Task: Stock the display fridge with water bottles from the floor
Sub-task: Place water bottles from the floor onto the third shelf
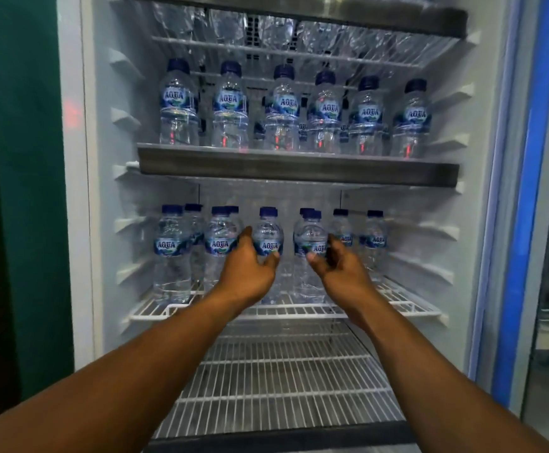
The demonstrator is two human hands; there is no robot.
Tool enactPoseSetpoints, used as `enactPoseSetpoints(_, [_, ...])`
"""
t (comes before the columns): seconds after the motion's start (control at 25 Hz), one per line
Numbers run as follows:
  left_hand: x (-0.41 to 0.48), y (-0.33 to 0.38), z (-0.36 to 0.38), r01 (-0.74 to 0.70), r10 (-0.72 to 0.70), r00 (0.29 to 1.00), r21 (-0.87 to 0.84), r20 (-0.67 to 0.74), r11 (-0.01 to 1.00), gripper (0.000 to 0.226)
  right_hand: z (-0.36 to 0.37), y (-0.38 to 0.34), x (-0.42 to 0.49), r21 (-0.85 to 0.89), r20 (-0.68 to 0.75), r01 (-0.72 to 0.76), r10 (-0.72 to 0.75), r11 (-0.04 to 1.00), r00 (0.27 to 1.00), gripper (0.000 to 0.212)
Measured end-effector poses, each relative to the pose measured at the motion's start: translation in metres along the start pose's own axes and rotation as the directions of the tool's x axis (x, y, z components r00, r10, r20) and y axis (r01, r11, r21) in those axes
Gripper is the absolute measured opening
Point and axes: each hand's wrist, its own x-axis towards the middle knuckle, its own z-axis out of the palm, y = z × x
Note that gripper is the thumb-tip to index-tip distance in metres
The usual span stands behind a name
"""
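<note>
This looks like a shop or kiosk that sells drinks. A tall display fridge stands with its blue-edged glass door swung open at the right. Inside, identical water bottles with blue caps and the same AQUA label stand in neat rows, labels facing out. They sit on wire shelves fronted by grey strips. A plain green wall runs beside the fridge on the left.
</note>
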Motion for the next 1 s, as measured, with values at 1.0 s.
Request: enactPoseSetpoints(1.0, [0.001,-0.018,0.014,0.167,-0.193,0.977,0.237,0.088,0.957,0.045,0.018,0.02,0.0,-0.442,-0.174,0.053,-0.143,0.895,0.974,0.069])
